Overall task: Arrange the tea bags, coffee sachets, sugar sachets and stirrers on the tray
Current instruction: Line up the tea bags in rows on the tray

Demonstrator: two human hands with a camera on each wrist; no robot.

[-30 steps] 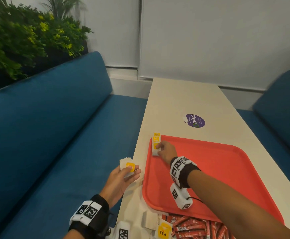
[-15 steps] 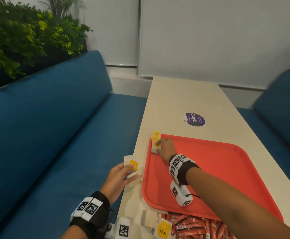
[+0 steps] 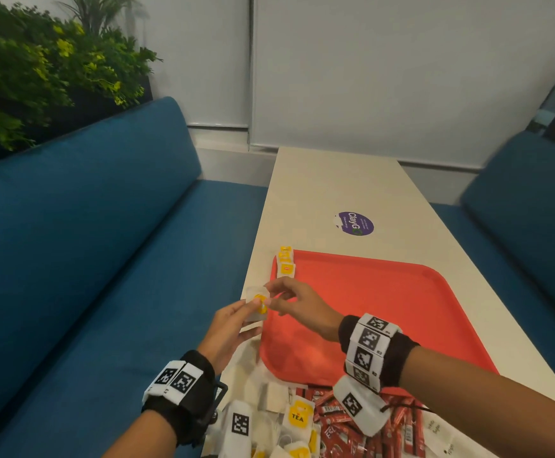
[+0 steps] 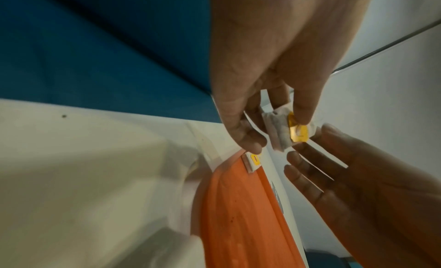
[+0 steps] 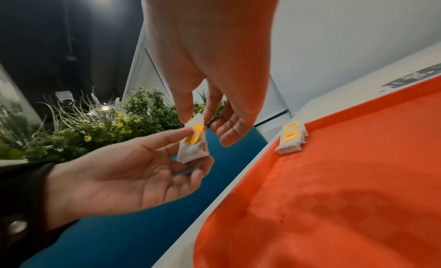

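A white tea bag (image 3: 259,304) with a yellow tag hangs over the table's left edge, beside the red tray (image 3: 385,309). My left hand (image 3: 253,309) holds it, thumb on the tag and fingers underneath, as the left wrist view shows on the tea bag (image 4: 281,132). My right hand (image 3: 271,294) has come across from the tray, and its thumb and forefinger pinch the top corner of the tea bag (image 5: 193,145). A short row of tea bags (image 3: 286,262) lies in the tray's far left corner, also seen as the row (image 5: 291,138).
Loose tea bags (image 3: 297,418), red sachets (image 3: 335,424) and white sachets (image 3: 438,431) lie heaped at the table's near end. A purple sticker (image 3: 355,223) marks the table beyond the tray. Blue benches (image 3: 104,259) flank the table, with plants (image 3: 38,77) behind the left one.
My right hand left the row of tea bags in the tray corner and drew back to the left hand. The left hand carried its tea bag up and right to meet it.
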